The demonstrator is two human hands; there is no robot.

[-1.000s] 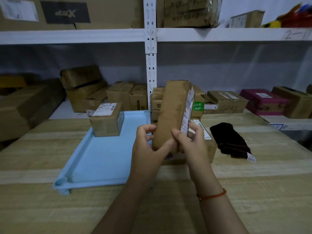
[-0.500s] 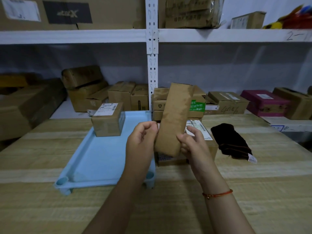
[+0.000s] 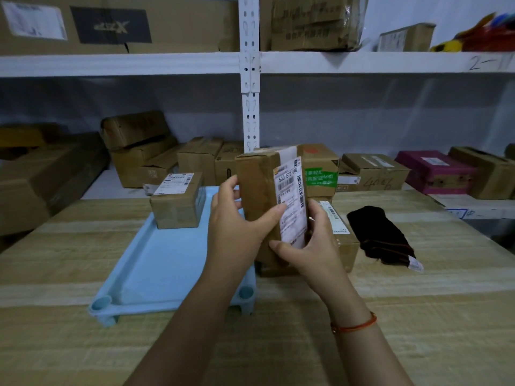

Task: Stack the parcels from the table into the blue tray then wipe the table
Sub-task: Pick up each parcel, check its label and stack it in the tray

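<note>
While the tall parcel (image 3: pixel 257 207) was gripped upright by the left hand (image 3: pixel 237 227) and right hand (image 3: pixel 309 246), tipping over in the blue tray (image 3: pixel 156 263) was risked if set on end.

Parcel stockroom or small warehouse: white slotted-steel shelving (image 3: pixel 250 87) with a hand-marked shelf number (image 3: pixel 490 62), rows of taped cardboard cartons (image 3: pixel 195 160) bearing barcode shipping labels, a magenta box (image 3: pixel 434 171), and a wood-grain sorting surface (image 3: pixel 418 316) carrying a blue tray (image 3: pixel 156 263).
</note>
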